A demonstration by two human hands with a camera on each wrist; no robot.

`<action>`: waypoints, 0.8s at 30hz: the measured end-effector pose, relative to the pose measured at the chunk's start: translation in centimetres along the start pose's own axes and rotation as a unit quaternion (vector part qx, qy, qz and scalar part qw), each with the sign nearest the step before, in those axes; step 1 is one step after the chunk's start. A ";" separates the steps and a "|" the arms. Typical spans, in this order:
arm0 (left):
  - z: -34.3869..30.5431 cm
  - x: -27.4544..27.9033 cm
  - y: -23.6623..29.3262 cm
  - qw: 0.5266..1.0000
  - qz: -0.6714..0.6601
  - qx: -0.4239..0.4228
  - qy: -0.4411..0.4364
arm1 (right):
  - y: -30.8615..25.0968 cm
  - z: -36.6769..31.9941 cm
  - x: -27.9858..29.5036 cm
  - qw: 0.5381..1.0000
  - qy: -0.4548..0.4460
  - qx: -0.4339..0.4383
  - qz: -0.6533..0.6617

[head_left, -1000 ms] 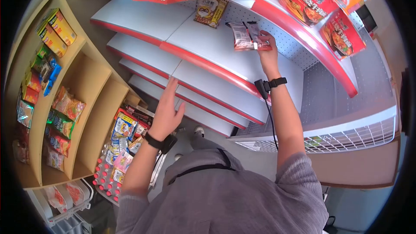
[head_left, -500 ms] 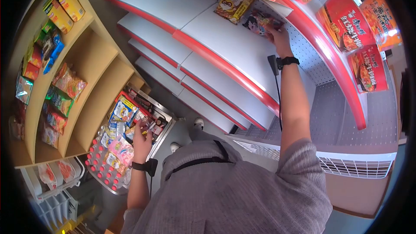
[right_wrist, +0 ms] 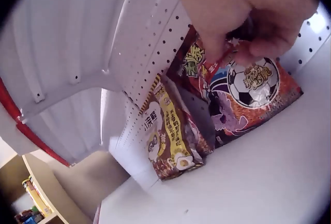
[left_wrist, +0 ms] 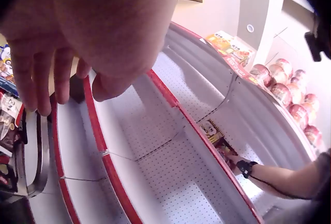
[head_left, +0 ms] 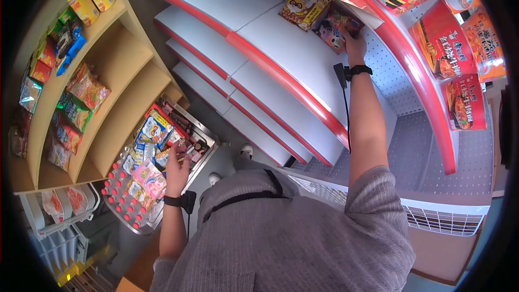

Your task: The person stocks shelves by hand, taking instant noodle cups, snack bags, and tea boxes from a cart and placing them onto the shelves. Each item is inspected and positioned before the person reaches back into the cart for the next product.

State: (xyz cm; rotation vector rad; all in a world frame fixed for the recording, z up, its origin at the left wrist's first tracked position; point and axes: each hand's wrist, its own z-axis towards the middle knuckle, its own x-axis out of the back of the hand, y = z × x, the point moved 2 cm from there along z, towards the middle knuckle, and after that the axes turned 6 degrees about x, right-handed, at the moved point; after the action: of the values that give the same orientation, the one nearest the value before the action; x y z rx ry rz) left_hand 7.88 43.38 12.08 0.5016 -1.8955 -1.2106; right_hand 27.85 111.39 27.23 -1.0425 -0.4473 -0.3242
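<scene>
My right hand (head_left: 354, 46) is at the back of a white shelf, thumb and fingers pinching the top edge of a red and dark packet (head_left: 336, 28). The right wrist view shows this packet (right_wrist: 243, 105) with a football printed on it, beside a brown and yellow packet (right_wrist: 173, 136) against the perforated back panel. That second packet (head_left: 303, 10) lies just left of it in the head view. My left hand (head_left: 177, 173) hangs over a cart's edge, holding nothing; its fingers (left_wrist: 41, 79) point down, slightly spread.
The metal cart (head_left: 201, 172) at lower left carries snack packets and red-capped bottles (head_left: 123, 200). A wooden shelf unit (head_left: 116, 100) with snacks curves along the left. Red noodle boxes (head_left: 465, 103) stand on the shelf above at right. A white wire basket (head_left: 443, 219) is below them.
The red packet has moved back onto the shelf beside the brown and yellow one, my right hand with it. My left hand has dropped from before the shelves to the cart.
</scene>
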 end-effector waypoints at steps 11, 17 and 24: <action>0.0 0.7 -0.9 0.999 -0.004 0.024 -0.026 | -2.2 -2.3 0.8 0.997 -0.045 -0.026 0.058; -0.6 1.6 -0.1 0.999 0.011 0.017 -0.026 | -1.6 -2.3 0.0 0.995 -0.044 -0.010 0.094; -1.6 2.6 -3.0 0.999 0.008 0.007 -0.031 | 3.7 1.7 -0.7 0.982 -0.138 -0.049 -0.122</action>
State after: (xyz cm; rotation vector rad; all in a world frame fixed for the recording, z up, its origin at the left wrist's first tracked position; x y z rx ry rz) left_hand 7.35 39.35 10.89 0.4591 -1.9580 -1.2169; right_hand 28.60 114.66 24.84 -1.1354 -0.8206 -0.4240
